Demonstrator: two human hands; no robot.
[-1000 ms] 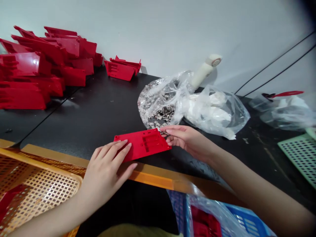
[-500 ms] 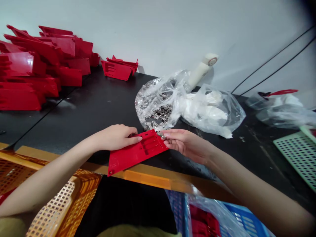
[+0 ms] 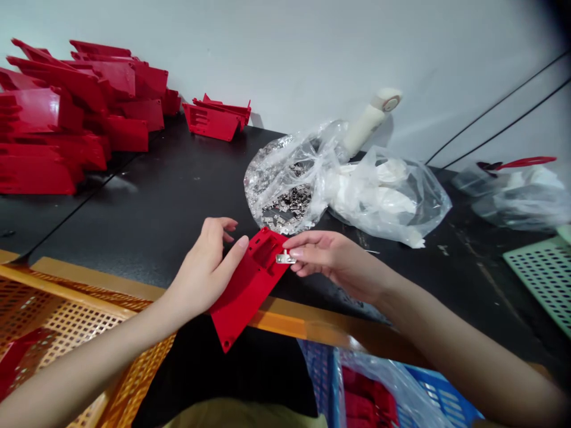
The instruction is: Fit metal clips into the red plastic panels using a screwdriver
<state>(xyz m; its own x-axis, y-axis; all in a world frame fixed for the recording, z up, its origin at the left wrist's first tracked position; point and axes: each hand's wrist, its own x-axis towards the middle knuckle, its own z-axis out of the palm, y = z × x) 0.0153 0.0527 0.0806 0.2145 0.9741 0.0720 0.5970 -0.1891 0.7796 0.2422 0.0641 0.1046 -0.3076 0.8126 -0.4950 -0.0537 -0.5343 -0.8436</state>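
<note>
A flat red plastic panel (image 3: 247, 291) with slots near its upper end lies angled across the table's front edge, its lower corner jutting out over my lap. My left hand (image 3: 207, 261) is at its left side, the thumb along the panel's face and the fingers at its far edge, partly hidden. Between thumb and fingertips, my right hand (image 3: 323, 255) pinches a small shiny metal piece (image 3: 284, 258) just over the slotted end. Whether the metal touches the panel I cannot tell. Beyond lies a clear bag of small metal pieces (image 3: 289, 205).
Red panels (image 3: 102, 107) are piled at the back left, and a few more (image 3: 214, 122) stand by the wall. White items in a plastic bag (image 3: 383, 196) lie right of centre, near a pale cylinder (image 3: 370, 122). Orange baskets (image 3: 80, 321) and a blue crate (image 3: 441, 398) sit below the edge.
The red panel has turned, its lower corner swinging toward me and rightward. My left hand's fingers have lifted and shifted. The metal piece now shows more fully in my right fingertips.
</note>
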